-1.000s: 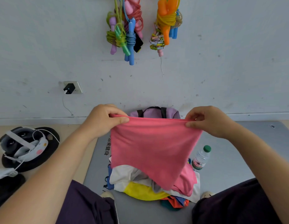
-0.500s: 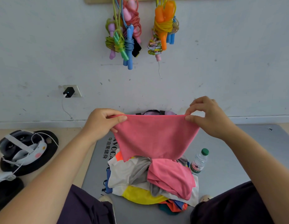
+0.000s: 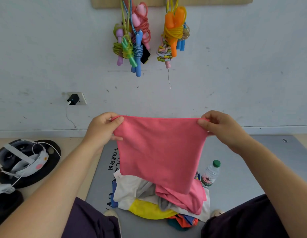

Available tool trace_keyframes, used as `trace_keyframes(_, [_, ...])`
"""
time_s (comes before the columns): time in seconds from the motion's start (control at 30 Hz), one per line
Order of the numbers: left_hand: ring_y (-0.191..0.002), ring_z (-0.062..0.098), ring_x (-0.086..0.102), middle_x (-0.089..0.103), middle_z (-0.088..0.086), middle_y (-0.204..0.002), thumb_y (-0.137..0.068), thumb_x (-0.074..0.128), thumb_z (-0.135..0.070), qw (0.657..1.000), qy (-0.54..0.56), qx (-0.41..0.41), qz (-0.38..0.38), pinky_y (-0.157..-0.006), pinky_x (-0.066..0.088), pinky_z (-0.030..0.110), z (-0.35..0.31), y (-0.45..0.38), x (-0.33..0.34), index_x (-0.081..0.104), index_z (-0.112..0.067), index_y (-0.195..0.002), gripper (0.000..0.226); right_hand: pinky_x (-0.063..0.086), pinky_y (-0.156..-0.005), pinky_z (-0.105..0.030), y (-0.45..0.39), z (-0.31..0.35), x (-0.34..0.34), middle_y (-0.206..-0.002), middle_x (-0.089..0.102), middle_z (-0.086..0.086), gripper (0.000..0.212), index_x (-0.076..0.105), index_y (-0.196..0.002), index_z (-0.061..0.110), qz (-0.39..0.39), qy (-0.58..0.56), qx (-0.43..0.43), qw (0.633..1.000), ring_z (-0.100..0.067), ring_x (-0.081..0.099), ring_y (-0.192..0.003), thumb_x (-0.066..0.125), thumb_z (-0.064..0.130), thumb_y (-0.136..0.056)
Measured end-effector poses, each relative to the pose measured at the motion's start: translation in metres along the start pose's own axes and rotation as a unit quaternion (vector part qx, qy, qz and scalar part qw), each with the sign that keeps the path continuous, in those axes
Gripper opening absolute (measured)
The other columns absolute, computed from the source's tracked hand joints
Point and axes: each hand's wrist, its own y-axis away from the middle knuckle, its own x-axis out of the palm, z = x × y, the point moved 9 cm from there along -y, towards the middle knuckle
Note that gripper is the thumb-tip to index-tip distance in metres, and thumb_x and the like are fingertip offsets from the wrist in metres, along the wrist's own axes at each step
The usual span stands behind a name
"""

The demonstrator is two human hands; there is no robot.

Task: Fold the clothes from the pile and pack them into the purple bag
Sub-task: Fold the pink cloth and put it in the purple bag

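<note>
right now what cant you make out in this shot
1. Purple bag: not visible in the head view; the pink garment, held up by the left hand and right hand, screens the spot behind it.
2. Clothes pile: its far part is hidden by the garment's hanging end.
3. Water bottle label: too small to read.
4. Headset: cut off by the left edge.

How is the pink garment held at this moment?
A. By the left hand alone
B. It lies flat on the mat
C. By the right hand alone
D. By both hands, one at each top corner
D: the left hand and right hand each pinch a top corner of the pink garment, which hangs spread between them.
</note>
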Motion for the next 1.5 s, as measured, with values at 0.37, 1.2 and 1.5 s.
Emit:
trace_keyframes(0.37, [-0.068,0.017,0.069,0.070,0.008,-0.080,-0.086,0.073,-0.013,0.989,0.072,-0.053,0.116,-0.061,0.060,0.029,-0.003,0.033,0.067,0.070,-0.005,-0.091,0.010,0.059,-0.077,-0.039,0.049,0.035,0.089,-0.087,0.071,-0.019,0.016,0.063,-0.108,0.006,0.262,-0.137,0.025,0.955,-0.029,0.072,-0.080,0.058,0.000,-0.094])
trace_keyframes(1.2, [-0.101,0.019,0.072,0.076,0.006,-0.102,-0.067,0.083,-0.044,0.963,0.090,-0.013,0.255,-0.088,0.057,0.030,-0.034,0.076,0.106,0.079,-0.028,-0.097,0.034,0.049,-0.069,-0.027,0.064,0.093,0.064,-0.068,0.065,0.008,0.013,0.066,-0.076,0.021,-0.032,0.063,-0.215,0.974,-0.009,0.056,-0.068,0.079,0.019,-0.080])
trace_keyframes(1.5, [-0.080,0.010,0.067,0.075,-0.001,-0.085,-0.070,0.081,-0.023,0.969,0.169,0.041,0.178,-0.084,0.056,0.031,-0.047,0.052,0.074,0.080,-0.025,-0.084,0.015,0.038,-0.068,-0.015,0.043,0.072,0.061,-0.072,0.058,-0.007,0.026,0.072,-0.072,0.015,0.084,0.144,-0.173,0.971,-0.007,0.048,-0.073,0.075,0.041,-0.074])
